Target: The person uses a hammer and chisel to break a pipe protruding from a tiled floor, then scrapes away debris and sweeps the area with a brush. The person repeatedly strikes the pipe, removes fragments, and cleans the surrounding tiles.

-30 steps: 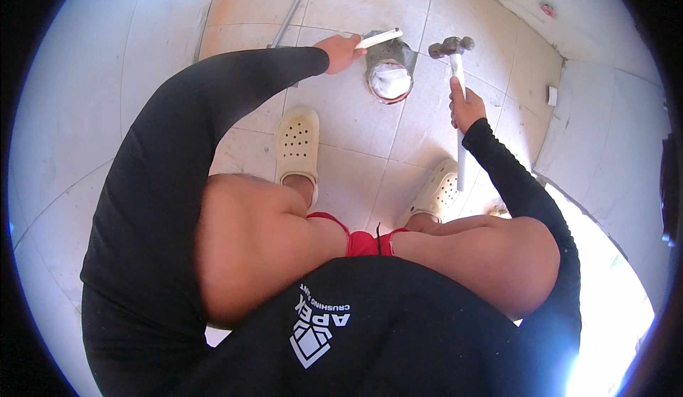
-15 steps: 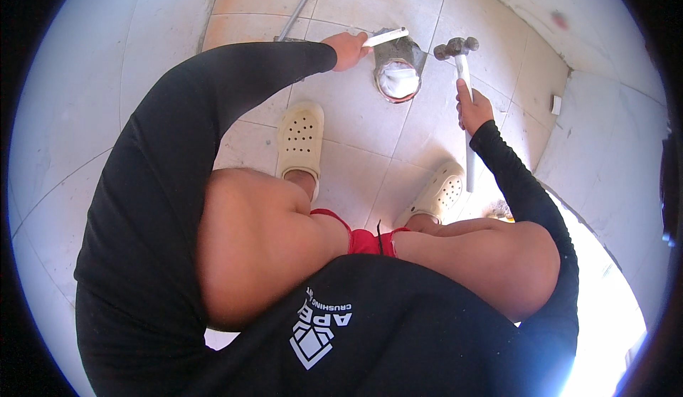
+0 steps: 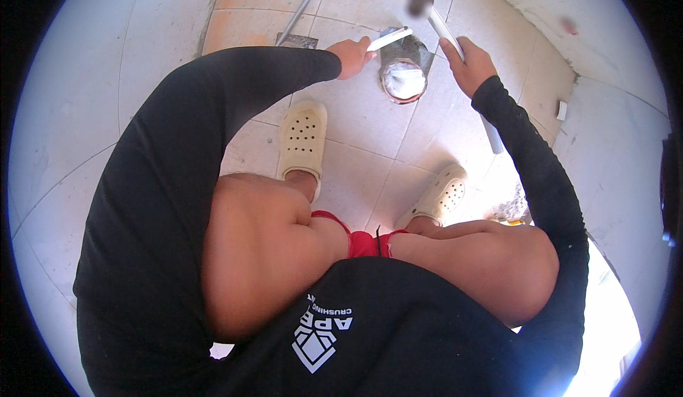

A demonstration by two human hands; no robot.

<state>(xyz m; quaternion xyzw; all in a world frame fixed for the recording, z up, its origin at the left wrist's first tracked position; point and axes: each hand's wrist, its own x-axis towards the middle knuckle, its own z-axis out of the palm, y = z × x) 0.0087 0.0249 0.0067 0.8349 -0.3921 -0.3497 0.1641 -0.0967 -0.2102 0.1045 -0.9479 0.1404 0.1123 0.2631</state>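
Upper centre of frame: left hand [image 3: 350, 55] closed around a thin white rod [image 3: 389, 39], its tip over a round floor opening [image 3: 404, 78] with whitish fill. Right hand [image 3: 469, 66] clenched on the pale handle of a hammer [image 3: 440, 20], head blurred. Person squats on tiled floor [image 3: 356, 134] in cream clogs [image 3: 302, 141].

Right hand [image 3: 471, 62] swung the hammer [image 3: 455, 48] up, head now blurred, farther from the round opening [image 3: 404, 82]

Tiled floor [image 3: 356, 123] under round pipe opening [image 3: 403, 80]
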